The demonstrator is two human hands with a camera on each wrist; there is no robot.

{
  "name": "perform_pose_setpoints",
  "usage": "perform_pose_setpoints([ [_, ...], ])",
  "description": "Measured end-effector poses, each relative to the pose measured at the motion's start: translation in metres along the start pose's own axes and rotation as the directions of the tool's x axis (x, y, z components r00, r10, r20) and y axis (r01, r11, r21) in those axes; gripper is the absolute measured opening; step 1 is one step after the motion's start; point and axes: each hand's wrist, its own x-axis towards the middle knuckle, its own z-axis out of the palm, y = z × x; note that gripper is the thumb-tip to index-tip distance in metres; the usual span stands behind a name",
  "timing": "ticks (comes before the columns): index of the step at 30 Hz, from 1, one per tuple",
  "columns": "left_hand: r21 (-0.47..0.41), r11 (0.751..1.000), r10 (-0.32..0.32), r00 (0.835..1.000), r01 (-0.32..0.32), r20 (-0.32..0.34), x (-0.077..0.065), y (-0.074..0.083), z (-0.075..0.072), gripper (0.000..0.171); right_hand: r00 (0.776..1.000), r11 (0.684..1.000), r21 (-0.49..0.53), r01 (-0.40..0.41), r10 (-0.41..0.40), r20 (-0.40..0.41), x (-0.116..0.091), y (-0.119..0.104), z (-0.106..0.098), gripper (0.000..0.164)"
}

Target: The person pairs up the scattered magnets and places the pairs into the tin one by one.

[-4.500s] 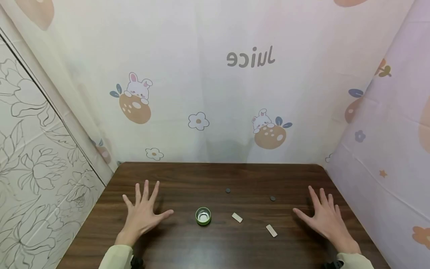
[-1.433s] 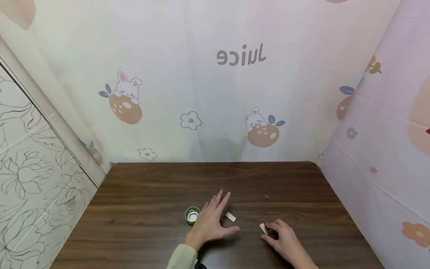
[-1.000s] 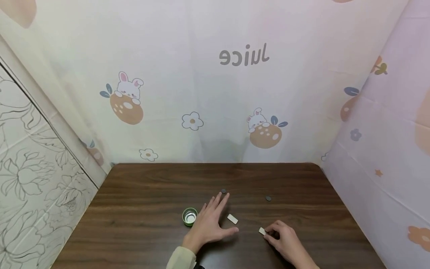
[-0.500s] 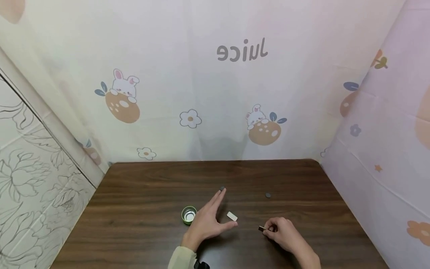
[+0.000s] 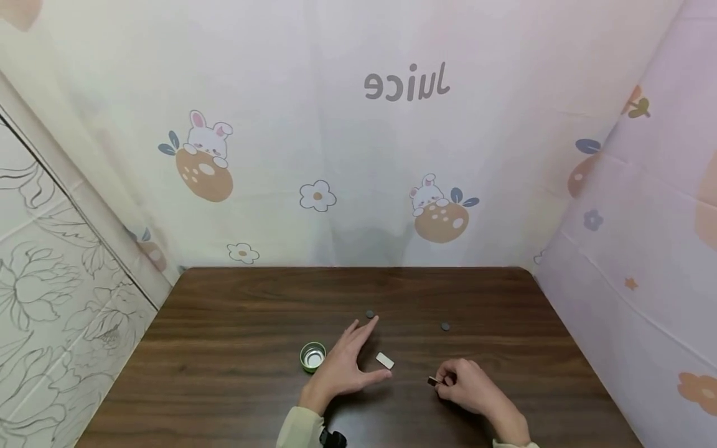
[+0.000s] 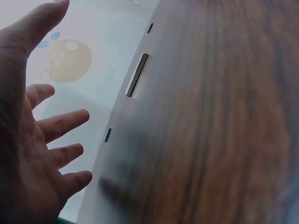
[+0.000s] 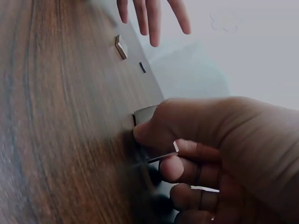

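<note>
Fingers of the right hand pinch a small dark-faced block, tilted, right of the centre of the table and well short of its far edge. Apply light, even pressure; the left hand, fingers spread, should not brush the pale block.

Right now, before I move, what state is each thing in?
Left grip: open, holding nothing.
Right grip: pinching the held tile.
Held tile: tilted, dark side showing.
Loose tile: lying flat, pale side up.
Green tin: upright, open-topped.
Left dark disc: lying flat.
Right dark disc: lying flat.
</note>
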Motion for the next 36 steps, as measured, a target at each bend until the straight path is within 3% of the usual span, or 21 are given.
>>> perform_pose_setpoints([
  [9, -0.029, 0.999, -0.027, 0.999, 0.028, 0.023, -0.002, -0.004, -0.001, 0.098, 0.998, 0.998, 0.049, -0.031, 0.028, 0.058, 0.004, 0.003, 0.0, 0.007],
  [14, -0.057, 0.997, -0.055, 0.997, 0.058, 0.05, -0.003, -0.006, -0.001, 0.096, 0.997, 0.992, 0.122, -0.011, 0.001, 0.081, 0.006, 0.0, 0.002, 0.007],
  [23, -0.072, 0.996, -0.04, 0.998, 0.044, 0.053, 0.001, -0.003, -0.002, 0.097, 0.994, 0.975, 0.215, 0.062, -0.08, 0.076, 0.003, 0.006, -0.002, 0.015],
  [31, -0.074, 0.996, -0.045, 0.997, 0.05, 0.068, 0.001, -0.003, -0.003, 0.096, 0.995, 0.973, 0.225, 0.058, -0.074, 0.061, 0.002, 0.013, -0.005, 0.023],
  [36, -0.055, 0.997, -0.056, 0.998, 0.058, 0.036, -0.001, -0.008, -0.005, 0.098, 0.998, 0.974, 0.221, 0.043, -0.054, 0.044, 0.002, 0.011, -0.003, 0.026],
])
